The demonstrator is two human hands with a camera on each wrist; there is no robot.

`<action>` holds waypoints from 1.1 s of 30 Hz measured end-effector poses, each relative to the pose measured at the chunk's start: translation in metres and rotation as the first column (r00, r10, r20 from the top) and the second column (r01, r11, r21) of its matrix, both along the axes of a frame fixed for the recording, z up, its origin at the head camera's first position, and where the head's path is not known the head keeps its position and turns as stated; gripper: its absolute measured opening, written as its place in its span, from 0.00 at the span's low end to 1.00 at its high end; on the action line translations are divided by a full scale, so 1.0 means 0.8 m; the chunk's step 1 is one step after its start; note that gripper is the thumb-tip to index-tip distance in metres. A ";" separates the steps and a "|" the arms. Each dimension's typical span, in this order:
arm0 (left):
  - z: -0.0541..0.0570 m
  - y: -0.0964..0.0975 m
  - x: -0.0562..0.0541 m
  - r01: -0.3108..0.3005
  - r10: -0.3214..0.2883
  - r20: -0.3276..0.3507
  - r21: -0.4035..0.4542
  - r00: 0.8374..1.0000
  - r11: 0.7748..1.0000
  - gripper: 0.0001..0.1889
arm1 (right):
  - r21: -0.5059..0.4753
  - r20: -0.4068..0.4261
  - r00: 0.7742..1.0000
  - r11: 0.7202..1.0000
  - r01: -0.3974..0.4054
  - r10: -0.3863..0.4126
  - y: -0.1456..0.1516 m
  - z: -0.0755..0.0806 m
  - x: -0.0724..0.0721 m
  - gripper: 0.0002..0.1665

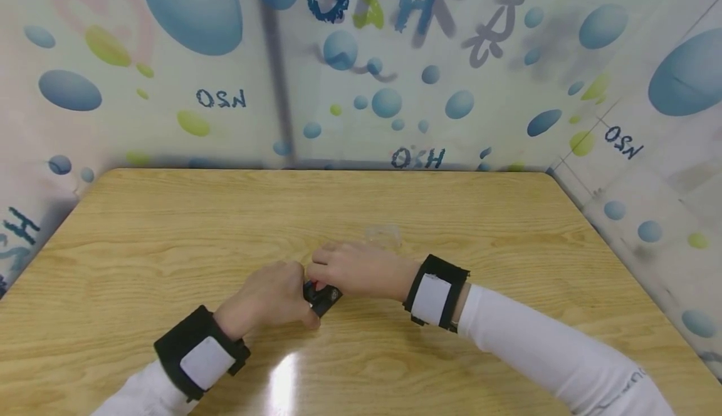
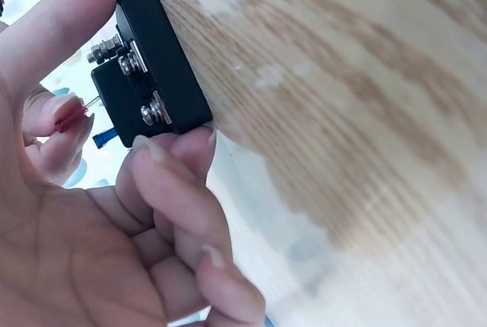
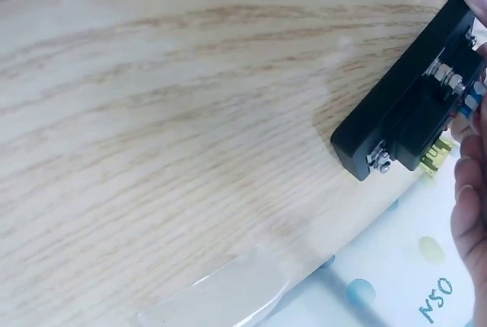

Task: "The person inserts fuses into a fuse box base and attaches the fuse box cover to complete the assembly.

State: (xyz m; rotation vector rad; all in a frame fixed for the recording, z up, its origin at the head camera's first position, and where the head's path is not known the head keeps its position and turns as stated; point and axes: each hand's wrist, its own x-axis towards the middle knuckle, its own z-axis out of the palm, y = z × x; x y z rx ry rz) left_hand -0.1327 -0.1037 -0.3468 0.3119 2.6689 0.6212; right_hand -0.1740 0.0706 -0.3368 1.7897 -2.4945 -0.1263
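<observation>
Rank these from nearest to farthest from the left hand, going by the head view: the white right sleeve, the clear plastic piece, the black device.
1. Black device: held in the left hand, at its right.
2. Clear plastic piece: on the table, farther forward and to the right.
3. White right sleeve: farthest to the right.

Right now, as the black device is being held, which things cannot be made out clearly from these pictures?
- Head view: much of the black device, covered by the left grip and right grip.
- Left wrist view: what the small red piece is; it is blurred and too small.
- Right wrist view: the rest of the clear piece, cut off by the bottom edge.
</observation>
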 end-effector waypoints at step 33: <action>-0.001 0.000 0.001 -0.011 0.011 -0.015 0.000 1.000 1.000 0.23 | -0.227 0.439 0.891 0.944 0.237 -0.118 -0.003 -0.008 0.005 0.06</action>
